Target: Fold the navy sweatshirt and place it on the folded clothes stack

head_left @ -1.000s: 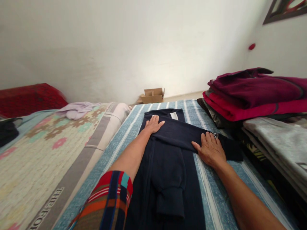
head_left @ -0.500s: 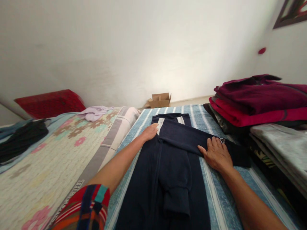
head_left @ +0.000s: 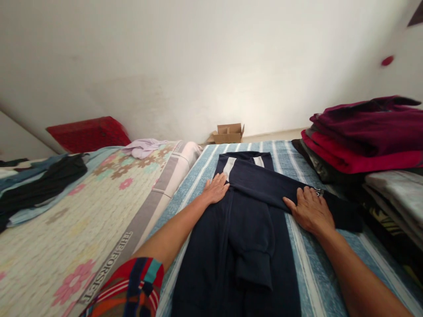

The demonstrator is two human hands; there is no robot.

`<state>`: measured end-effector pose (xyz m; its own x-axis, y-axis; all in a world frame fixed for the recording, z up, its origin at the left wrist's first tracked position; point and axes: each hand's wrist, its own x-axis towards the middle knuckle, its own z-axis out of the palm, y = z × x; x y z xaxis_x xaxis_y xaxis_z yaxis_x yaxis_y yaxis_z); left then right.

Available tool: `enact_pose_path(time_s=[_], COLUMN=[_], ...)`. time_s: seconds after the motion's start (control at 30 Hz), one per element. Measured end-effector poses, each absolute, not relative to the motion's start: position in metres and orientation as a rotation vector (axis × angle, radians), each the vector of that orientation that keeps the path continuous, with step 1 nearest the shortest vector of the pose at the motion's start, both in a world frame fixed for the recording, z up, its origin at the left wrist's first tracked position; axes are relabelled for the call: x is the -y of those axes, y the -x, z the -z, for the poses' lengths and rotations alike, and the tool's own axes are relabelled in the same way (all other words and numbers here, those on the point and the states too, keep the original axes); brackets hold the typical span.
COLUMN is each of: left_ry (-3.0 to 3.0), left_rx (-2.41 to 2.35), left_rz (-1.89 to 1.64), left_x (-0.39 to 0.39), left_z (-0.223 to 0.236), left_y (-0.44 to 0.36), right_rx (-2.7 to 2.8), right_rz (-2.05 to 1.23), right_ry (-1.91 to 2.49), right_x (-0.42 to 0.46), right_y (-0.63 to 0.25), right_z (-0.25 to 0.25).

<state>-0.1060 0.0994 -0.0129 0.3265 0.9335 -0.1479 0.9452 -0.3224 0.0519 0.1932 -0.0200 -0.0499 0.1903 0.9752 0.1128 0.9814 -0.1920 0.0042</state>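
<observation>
- Navy garment (head_left: 249, 215) lies flat on a blue striped sheet (head_left: 194, 176), one sleeve (head_left: 264, 182) stretched across it toward a stack of folded clothes (head_left: 370, 132), the other pointing toward the person.
- Left arm, in a plaid cuff (head_left: 132, 281), reaches forward; the left hand (head_left: 216, 188) rests palm down at the garment's edge, just below a white band (head_left: 228, 168).
- Right hand (head_left: 312, 209) lies palm down on the stretched sleeve beside white lettering (head_left: 319, 192), thumb spread.
- Both hands are well apart, neither gripping cloth.
</observation>
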Motion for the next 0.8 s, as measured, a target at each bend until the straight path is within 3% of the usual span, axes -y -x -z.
enact_pose_path(time_s=[0.8], left_ry=[-2.434], left_rx=[-1.802], left_rz=[0.125], left_x=[-0.0983], left_z=[0.0161], left_y=[0.0991], right_rx=[1.938], right_rz=[0.099], right_ry=[2.378], right_x=[0.0214], right_y=[-0.1968], right_z=[0.0476])
